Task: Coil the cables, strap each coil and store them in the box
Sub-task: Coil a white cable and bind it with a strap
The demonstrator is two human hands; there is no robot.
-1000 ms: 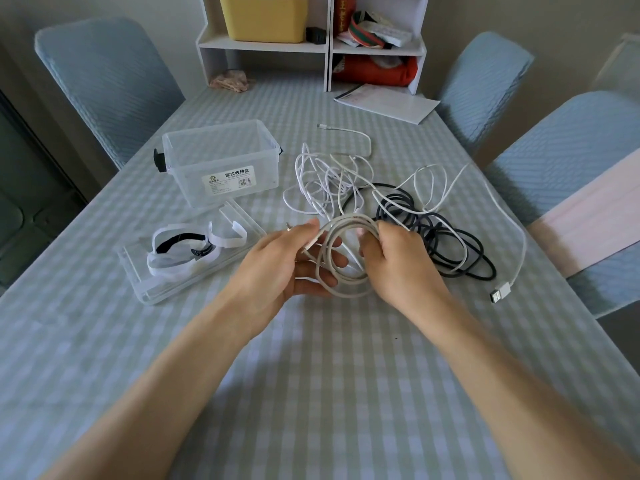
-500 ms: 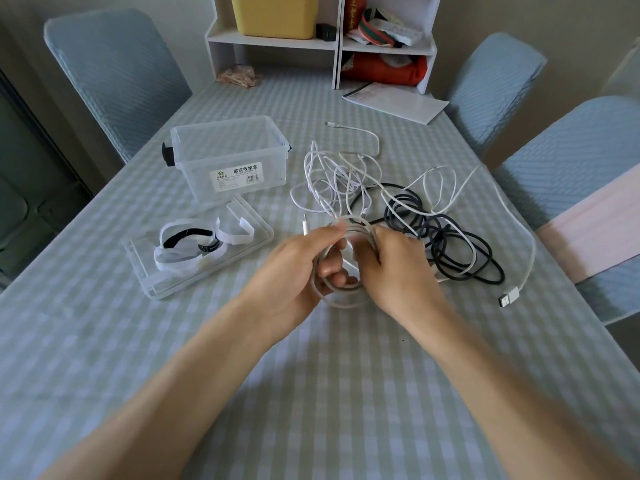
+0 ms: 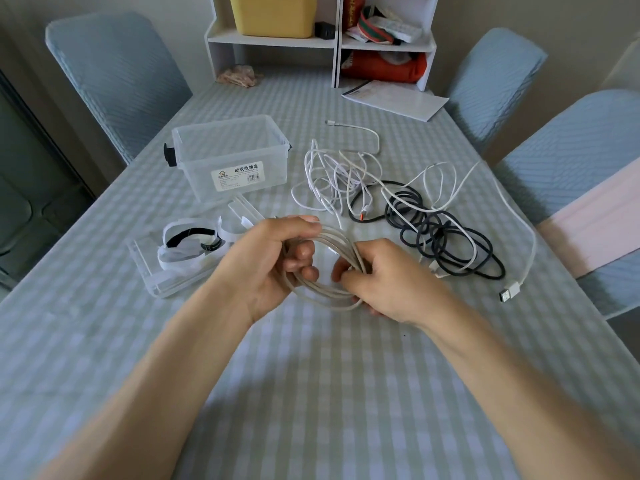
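Observation:
A coiled pale grey cable (image 3: 332,295) hangs between both hands above the checked table (image 3: 311,393). My left hand (image 3: 273,258) grips the coil's left side with curled fingers. My right hand (image 3: 388,275) pinches its right side. Behind them lie a tangle of white cables (image 3: 337,176), a dark blue cable (image 3: 446,237) and a long white USB cable (image 3: 510,292). The clear plastic box (image 3: 230,155) stands open at the back left. Its lid (image 3: 152,271) lies in front of it, holding white and black straps (image 3: 188,242).
A white shelf unit (image 3: 332,43) with a yellow bin stands at the table's far end, with a paper sheet (image 3: 394,100) beside it. Blue-covered chairs (image 3: 114,74) flank the table. A pink board (image 3: 595,216) lies on the right chair.
Both hands have turned the grey coil and gathered its loops tighter; the left hand's grip has shifted over the top of the coil. The view tilted slightly.

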